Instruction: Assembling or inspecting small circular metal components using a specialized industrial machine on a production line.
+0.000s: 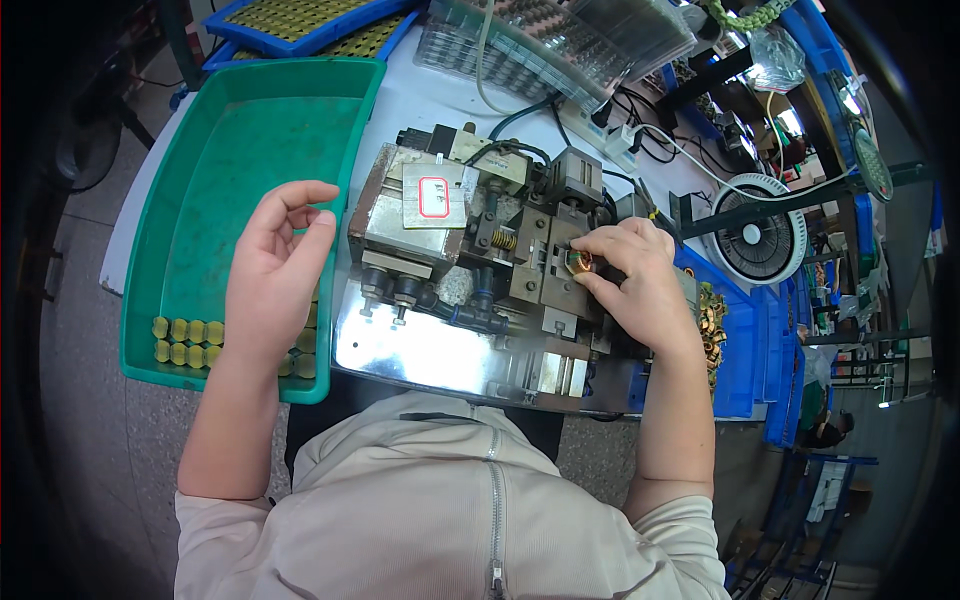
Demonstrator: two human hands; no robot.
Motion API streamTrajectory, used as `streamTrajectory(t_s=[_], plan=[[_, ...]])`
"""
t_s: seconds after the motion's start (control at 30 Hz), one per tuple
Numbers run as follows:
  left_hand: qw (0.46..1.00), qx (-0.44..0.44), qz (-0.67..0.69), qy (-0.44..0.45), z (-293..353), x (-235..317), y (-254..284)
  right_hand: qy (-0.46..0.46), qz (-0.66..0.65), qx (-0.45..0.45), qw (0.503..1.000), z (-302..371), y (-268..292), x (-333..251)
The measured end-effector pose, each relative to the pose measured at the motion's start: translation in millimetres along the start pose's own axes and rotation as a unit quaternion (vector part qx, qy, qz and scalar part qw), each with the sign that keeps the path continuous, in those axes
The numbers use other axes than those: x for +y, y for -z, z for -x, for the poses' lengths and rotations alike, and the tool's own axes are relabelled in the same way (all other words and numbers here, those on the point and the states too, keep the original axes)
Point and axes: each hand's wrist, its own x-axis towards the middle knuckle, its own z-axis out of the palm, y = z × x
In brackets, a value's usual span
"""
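Note:
Between the thumb and fingers of my right hand point(636, 272) is a small copper-wound coil point(579, 261) with a bit of green on it. It is held at the metal block in the middle of a bench fixture point(530, 270) with steel blocks, a spring and air fittings. My left hand point(280, 270) hovers over the right part of a green plastic tray point(368, 110). Its thumb and forefinger are apart, the other fingers are curled, and nothing shows in it. Rows of small yellow pieces point(188, 341) stand along the tray's near side, partly hidden by my left forearm.
A blue bin point(738, 385) with many copper coils point(712, 325) stands right of my right forearm. Behind it is a round fan point(757, 230). Clear plastic boxes point(550, 45), cables and a power strip point(590, 125) lie behind the fixture. Blue-edged trays point(300, 25) are at the far left.

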Motion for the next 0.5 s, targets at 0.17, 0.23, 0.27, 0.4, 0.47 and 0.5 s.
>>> streamTrajectory(t_s=[0.17,0.23,0.27,0.4,0.47,0.5], plan=[[1.0,-0.004,-0.001,0.001,-0.3,-1.2,0.5,0.012,-0.011,-0.008,1.0,-2.7,0.9,2.6],[1.0,-0.005,-0.002,0.002,-0.6,-1.7,0.7,0.015,-0.017,-0.01,1.0,-3.7,1.2,3.6],[1.0,-0.006,-0.006,0.002,-0.8,-2.1,0.7,0.018,-0.018,-0.013,1.0,-4.0,1.4,4.2],[1.0,-0.009,-0.018,0.0,-1.4,-2.6,0.6,0.028,-0.021,-0.023,0.999,-4.8,1.9,4.7],[1.0,-0.008,-0.021,0.004,-1.3,-2.4,0.5,0.039,0.006,-0.033,0.999,-5.6,1.4,2.1],[1.0,-0.007,-0.022,0.006,-1.2,-2.3,0.5,0.045,0.019,-0.038,0.998,-5.8,1.4,0.6]])
